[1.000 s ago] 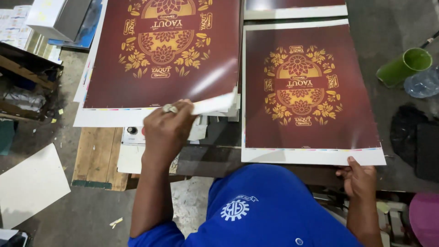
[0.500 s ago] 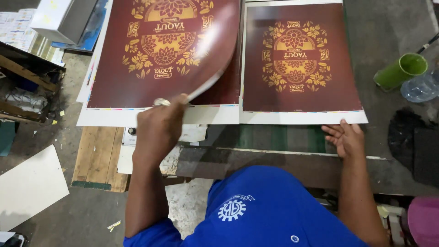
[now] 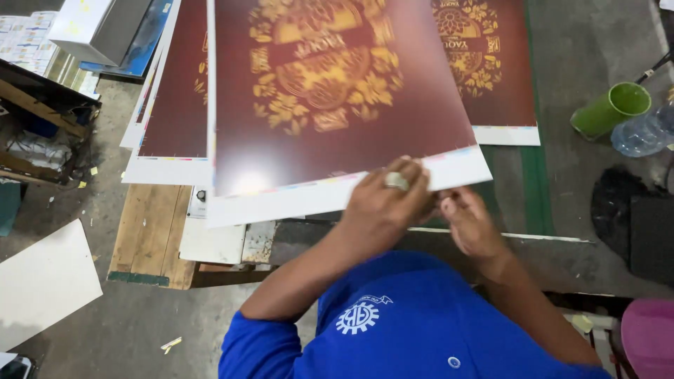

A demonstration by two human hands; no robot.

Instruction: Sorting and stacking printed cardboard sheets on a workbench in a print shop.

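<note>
**Both hands pinch the lifted sheet's white edge**

Left hand [image 3: 385, 203], ring on one finger, is closed over the near white margin of the big maroon printed sheet [image 3: 337, 105], fingers curled on top and the thumb tucked out of sight underneath. That sheet is up off the stacks, tilted toward the camera, its gold ornament soft and blurred, its top edge cut off by the frame. Far left, a white sheet [image 3: 42, 288] lies on the floor and a wooden pallet [image 3: 151, 235] pokes out beneath the left stack of sheets [image 3: 175, 105], which the lifted sheet half covers.

Moving right, the right hand [image 3: 469, 223] pinches the same white margin just beside the left one, fingers half bent; whether its fingertips go under the paper is hard to tell. Behind, the right stack of sheets [image 3: 495, 70] shows only a strip. Far right, a green cup [image 3: 608, 110] lies tipped beside a clear plastic bottle [image 3: 646, 130], itself cut by the edge.
</note>
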